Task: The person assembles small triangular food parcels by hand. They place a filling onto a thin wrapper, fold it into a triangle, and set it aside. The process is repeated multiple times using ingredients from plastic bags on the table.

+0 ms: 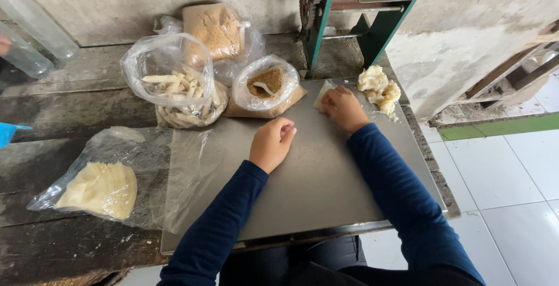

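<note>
Grey metal tray (326, 187) is lying under my hands; my right hand (343, 108) is pinching a pale dough sheet (321, 95) at twelve o'clock, my left hand (272, 143) is resting curled, holding nothing; the dough lump (379, 89) at one o'clock is sitting mostly unused, one bag of rolled sticks (180, 91) at ten o'clock already filled

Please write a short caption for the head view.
Right hand presses pale dough on a metal sheet; left hand rests closed.

Soft, even daylight filled the scene, brightest on the white floor tiles (512, 175) at the right, which looked nearly washed out, while the wooden bench (64, 111) at the left stayed dim. The metal sheet (326, 175) showed a dull sheen without hard glare, and only faint shadows lay under the hands. Focus was sharp throughout, with wide-angle bending of lines near the edges.
</note>
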